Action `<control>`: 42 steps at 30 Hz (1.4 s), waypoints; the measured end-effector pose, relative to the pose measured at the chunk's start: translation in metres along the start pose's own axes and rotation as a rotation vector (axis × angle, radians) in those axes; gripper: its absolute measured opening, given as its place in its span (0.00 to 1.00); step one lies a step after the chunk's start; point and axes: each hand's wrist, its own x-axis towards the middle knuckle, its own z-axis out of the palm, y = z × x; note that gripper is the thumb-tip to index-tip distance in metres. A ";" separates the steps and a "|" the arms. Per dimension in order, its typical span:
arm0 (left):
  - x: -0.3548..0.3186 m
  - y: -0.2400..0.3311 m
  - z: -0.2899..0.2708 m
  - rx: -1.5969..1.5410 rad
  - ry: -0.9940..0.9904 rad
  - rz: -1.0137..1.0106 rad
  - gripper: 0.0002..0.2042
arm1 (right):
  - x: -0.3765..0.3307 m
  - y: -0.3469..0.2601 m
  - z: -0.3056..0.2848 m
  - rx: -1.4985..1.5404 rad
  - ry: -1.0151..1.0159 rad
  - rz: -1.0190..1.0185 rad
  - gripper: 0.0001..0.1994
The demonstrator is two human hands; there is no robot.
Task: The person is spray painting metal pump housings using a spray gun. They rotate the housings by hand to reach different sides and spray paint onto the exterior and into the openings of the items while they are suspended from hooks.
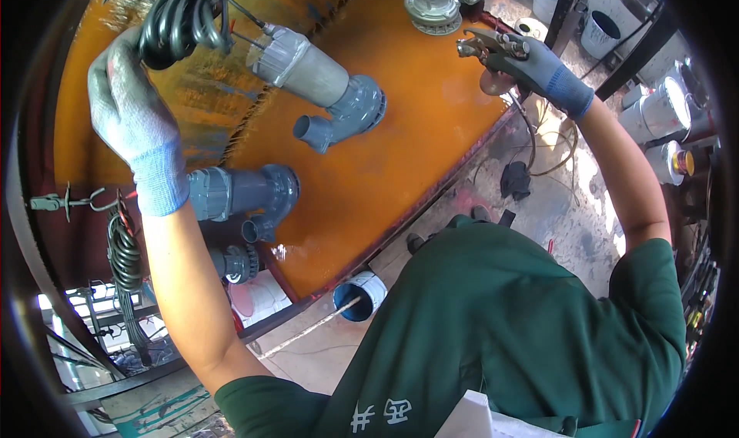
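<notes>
My left hand (127, 111), in a grey-and-blue work glove, is raised at the upper left. Its fingers close on the edge of a black cable coil (181, 26), which partly hides the fingertips. A cable links this coil to a submersible pump (312, 72), light grey on its body and blue-grey at its curved outlet. Over the far right of the orange surface, my gloved right hand (550, 72) grips a metal spray gun (493, 47), with a hose trailing below. A darker blue-grey pump (242, 195) lies left of centre, its outlet toward me.
The orange board (385, 168) bears paint marks. More pump bodies (433, 7) stand at its far edge. A blue-lined bucket (360, 295) with a stick sits by the near edge. Paint pails (666, 107) line the right. Another cable coil (125, 245) hangs at left.
</notes>
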 end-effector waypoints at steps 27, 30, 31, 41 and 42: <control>0.018 0.035 0.061 0.388 -0.238 0.377 0.22 | -0.043 0.005 0.047 0.074 -0.219 -0.062 0.17; 0.020 0.048 0.080 0.471 -0.319 0.397 0.24 | -0.040 0.005 0.041 -0.076 0.006 0.110 0.16; 0.016 0.044 0.086 0.283 -0.325 0.278 0.24 | -0.041 0.012 0.045 -0.068 0.010 0.113 0.16; 0.001 0.031 0.063 0.628 -0.366 0.520 0.23 | -0.052 0.058 0.059 0.082 0.251 0.017 0.13; -0.008 0.025 0.063 0.470 -0.346 0.289 0.22 | -0.054 0.063 0.061 0.090 0.254 0.013 0.13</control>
